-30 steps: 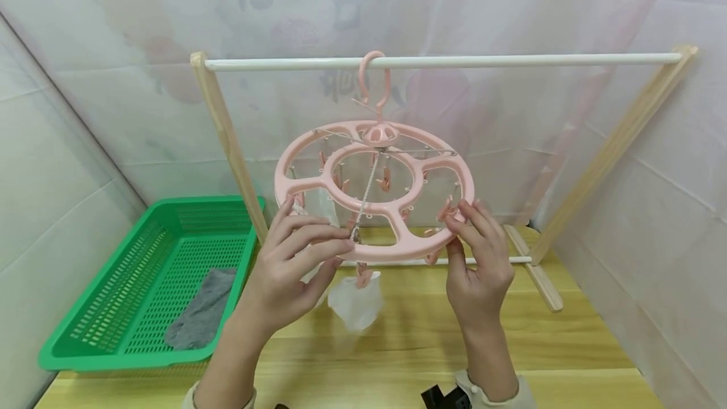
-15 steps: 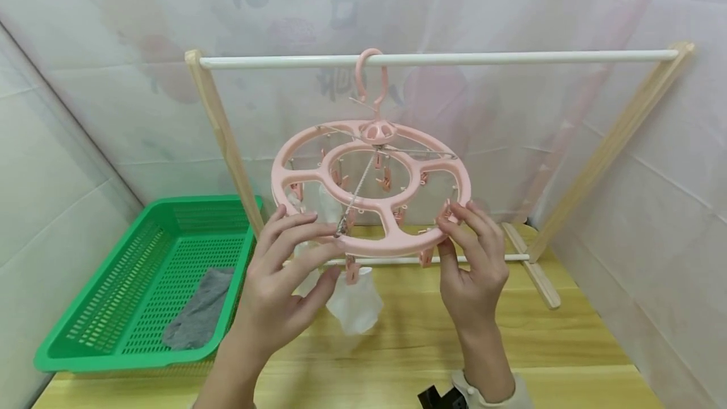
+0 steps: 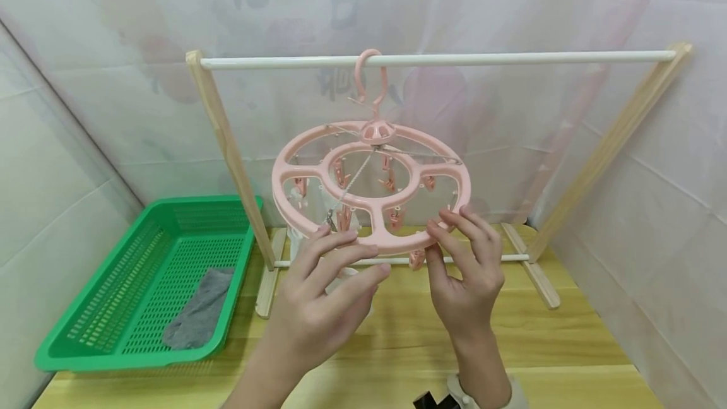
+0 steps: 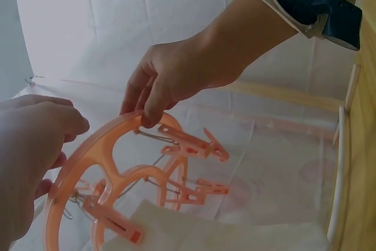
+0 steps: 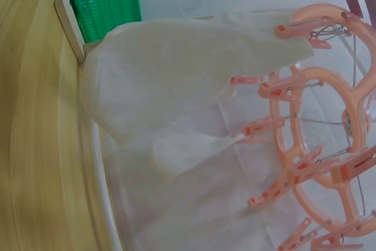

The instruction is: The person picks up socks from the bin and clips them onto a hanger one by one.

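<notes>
A pink round clip hanger (image 3: 460,182) hangs by its hook from the white rod (image 3: 511,57) of a wooden rack. My left hand (image 3: 341,270) reaches up to the front rim with its fingers stretched out, the fingertips touching it. My right hand (image 3: 454,238) pinches the front right rim between thumb and fingers. In the left wrist view the right hand (image 4: 170,77) grips the hanger's rim (image 4: 100,151) beside a clip. A white sock (image 5: 176,69) hangs from a clip on the hanger (image 5: 282,116); in the head view my left hand hides most of it.
A green basket (image 3: 142,352) stands at the left on the wooden table (image 3: 568,339) with a grey sock (image 3: 199,311) in it. The rack's legs and lower bar (image 3: 483,259) stand behind my hands. White sheeting closes in the back and both sides.
The hanger has turned, carrying the white sock to the left behind my left hand. My left hand slid right along the front rim; the right hand shifted slightly left and down.
</notes>
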